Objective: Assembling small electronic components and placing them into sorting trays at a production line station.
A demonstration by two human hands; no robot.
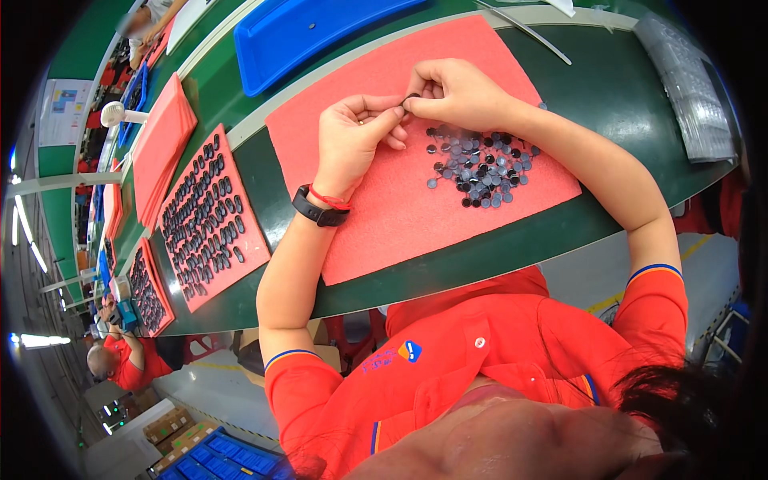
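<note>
My left hand (358, 134) and my right hand (458, 92) meet above a pink foam sheet (376, 232). Between their pinched fingertips is a small dark piece (411, 97), mostly covered by the fingers, so its exact kind cannot be made out. Just below my right hand lies a loose pile of small round discs (480, 170), some glossy black and some greyish, spread over the foam. My left wrist carries a black band and a red cord.
Left of my arm, another pink sheet (254, 254) bears rows of small black oval parts (210, 210). Stacked pink sheets (164, 152) lie beyond it. A blue tray (320, 40) stands at the far side, clear plastic trays (690, 96) at the right. Another person (132, 360) sits far left.
</note>
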